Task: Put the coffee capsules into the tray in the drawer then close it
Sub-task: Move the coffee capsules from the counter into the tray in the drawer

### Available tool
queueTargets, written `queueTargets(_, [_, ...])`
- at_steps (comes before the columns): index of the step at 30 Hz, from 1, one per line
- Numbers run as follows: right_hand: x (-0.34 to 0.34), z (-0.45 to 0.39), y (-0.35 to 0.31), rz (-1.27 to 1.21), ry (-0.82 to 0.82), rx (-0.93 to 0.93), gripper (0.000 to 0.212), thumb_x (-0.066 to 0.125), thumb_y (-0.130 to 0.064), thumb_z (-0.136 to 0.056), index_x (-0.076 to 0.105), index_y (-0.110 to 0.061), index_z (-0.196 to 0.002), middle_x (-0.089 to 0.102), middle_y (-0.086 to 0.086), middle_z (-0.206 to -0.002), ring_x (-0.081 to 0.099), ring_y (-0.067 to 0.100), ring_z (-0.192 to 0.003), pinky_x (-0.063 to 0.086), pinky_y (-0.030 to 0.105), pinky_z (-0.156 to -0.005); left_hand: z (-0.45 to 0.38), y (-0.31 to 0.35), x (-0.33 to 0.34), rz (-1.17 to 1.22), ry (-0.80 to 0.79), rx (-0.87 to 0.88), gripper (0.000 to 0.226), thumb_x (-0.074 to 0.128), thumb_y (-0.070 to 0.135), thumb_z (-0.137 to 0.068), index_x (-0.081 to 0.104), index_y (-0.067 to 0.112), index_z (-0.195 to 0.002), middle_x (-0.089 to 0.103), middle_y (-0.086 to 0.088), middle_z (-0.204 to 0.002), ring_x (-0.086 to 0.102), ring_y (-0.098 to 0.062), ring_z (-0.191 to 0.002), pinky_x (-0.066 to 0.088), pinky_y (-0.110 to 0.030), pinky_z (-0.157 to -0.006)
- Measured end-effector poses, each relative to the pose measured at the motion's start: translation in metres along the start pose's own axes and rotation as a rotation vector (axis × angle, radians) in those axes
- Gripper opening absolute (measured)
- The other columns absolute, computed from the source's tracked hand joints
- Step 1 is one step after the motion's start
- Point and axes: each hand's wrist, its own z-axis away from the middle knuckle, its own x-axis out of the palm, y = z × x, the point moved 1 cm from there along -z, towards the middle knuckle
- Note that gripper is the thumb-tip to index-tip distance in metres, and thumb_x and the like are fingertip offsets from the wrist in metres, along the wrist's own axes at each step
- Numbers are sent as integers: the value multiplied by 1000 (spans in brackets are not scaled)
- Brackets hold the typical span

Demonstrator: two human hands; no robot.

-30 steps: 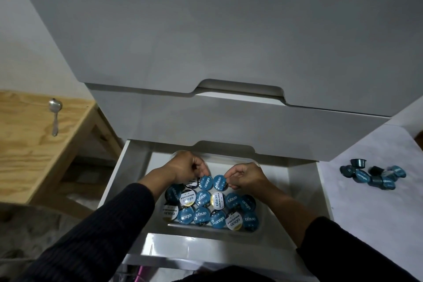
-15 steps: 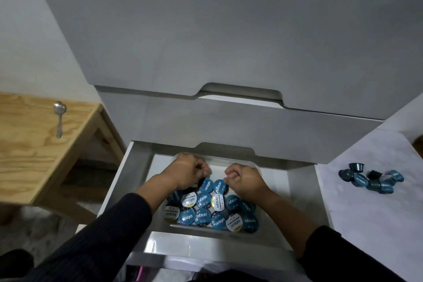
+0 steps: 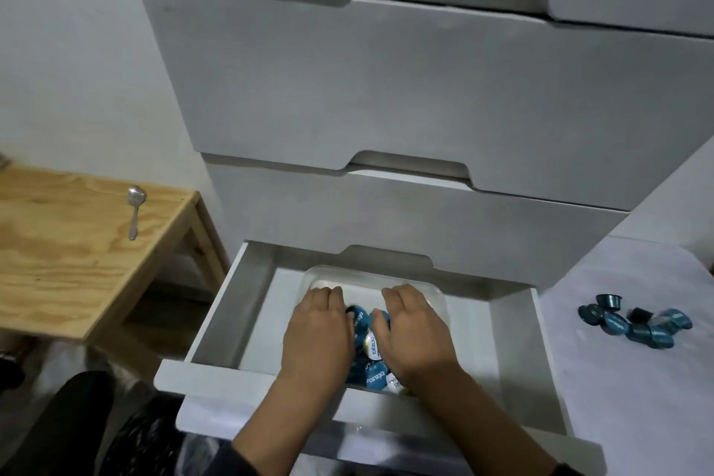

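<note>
The bottom drawer [image 3: 232,305] of a white cabinet is pulled out. Inside it stands a clear plastic tray [image 3: 371,276] filled with blue and silver-topped coffee capsules [image 3: 373,359]. My left hand [image 3: 318,336] lies flat, fingers straight, over the left part of the capsules. My right hand [image 3: 415,332] lies flat over the right part in the same way. Both hands cover most of the tray, and neither one grips a capsule. Several more blue capsules [image 3: 637,321] lie loose on the white surface to the right of the drawer.
Two shut drawers [image 3: 386,97] rise above the open one. A wooden table [image 3: 69,251] with a metal spoon [image 3: 135,211] on it stands to the left. A dark shape [image 3: 77,425] lies at the lower left, near the floor.
Both hands have gone from curled, pinching capsules at the tray's back, to lying flat over the capsules. The camera has moved closer and tilted up.
</note>
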Motion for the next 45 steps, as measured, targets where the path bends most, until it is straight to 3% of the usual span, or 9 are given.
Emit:
queueTargets(2, [-4,9,1,27,5,11,41,37,-36,-79,70,-14,-89,72,2,-87,70,17,-84,57,27,-71,10,6,-5,13,14,-14,32,80,21,-65,67,9,-92,68,-5,-83,67,-18,-74,55,-23,-65])
queueTargets(5, [-15,24,6,48,65,-14,40,37,-35,-78,70,-15,-88,72,0,-85,70,15,-82,56,24,-71,24,21,-8,47,-66,-59,44,45,28,-94,41,11,-134,50,-6,-132,47,-19,-123,37,-27,-105])
queueTargets(8, [-25,41,22,54,129,-52,35,42,-30,-82,68,-9,-92,71,5,-87,69,19,-83,55,25,-77,31,41,-10,59,-62,-14,50,32,29,-98,21,13,-144,31,-3,-147,28,-18,-137,22,-28,-115])
queueTargets(19, [-64,76,153,116,252,104,33,43,-25,-89,65,-5,-103,68,13,-98,64,25,-89,55,26,-74,20,170,13,126,-63,198,49,30,31,-99,25,13,-144,33,-6,-149,26,-17,-139,17,-23,-115])
queueTargets(24, [-83,102,244,465,354,-110,16,62,-9,-84,69,-1,-71,72,18,-85,68,32,-77,58,33,-61,21,255,43,263,-94,198,46,33,33,-98,29,19,-141,38,-2,-144,34,-14,-133,28,-20,-109])
queueTargets(28, [-93,115,316,537,294,-148,21,56,-1,-82,64,-4,-64,72,21,-85,68,34,-74,58,30,-61,22,319,80,306,-139,185,46,32,33,-99,27,20,-143,36,0,-147,33,-13,-135,28,-22,-109])
queueTargets(33, [-79,124,397,422,127,14,36,34,-6,-88,66,2,-75,70,19,-80,66,32,-69,55,29,-55,15,372,134,307,-230,103,43,35,28,-98,35,18,-140,42,-2,-144,37,-14,-133,29,-23,-109])
queueTargets(39, [-82,117,443,113,-7,302,28,55,-9,-69,66,6,-91,65,20,-73,61,33,-57,54,31,-48,-6,398,178,431,-329,-23,35,42,15,-95,53,7,-127,59,-14,-125,55,-26,-114,38,-26,-96])
queueTargets(45, [-77,97,469,18,0,289,26,72,12,-54,66,10,-79,67,23,-72,61,38,-54,55,34,-49,-37,409,211,546,-252,-161,33,46,10,-91,57,12,-123,67,-16,-98,60,-30,-95,43,-29,-83])
